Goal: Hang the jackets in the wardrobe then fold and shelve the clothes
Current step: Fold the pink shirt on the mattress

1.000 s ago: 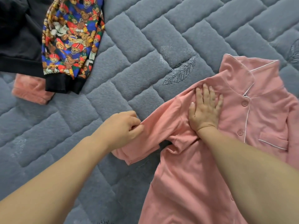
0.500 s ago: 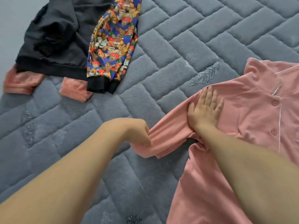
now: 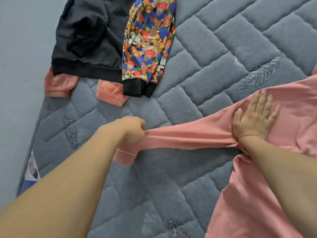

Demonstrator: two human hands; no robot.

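A pink pyjama shirt (image 3: 248, 194) lies on the grey quilted bed (image 3: 197, 69) at the right. Its left sleeve (image 3: 188, 136) is stretched out straight to the left. My left hand (image 3: 133, 130) grips the sleeve near the cuff, fingers curled round the fabric. My right hand (image 3: 253, 119) lies flat with straight fingers, pressing the shirt's shoulder down against the bed.
A black garment (image 3: 85, 36) with a bear-print sleeve (image 3: 149, 38) lies at the upper left, over a pink velvety garment (image 3: 109, 91) whose two ends stick out. The bed's left edge (image 3: 32, 148) runs along the grey floor.
My left hand has pulled the sleeve out to the left until it is straight. The right hand stayed pressed on the shoulder. The view has shifted left.
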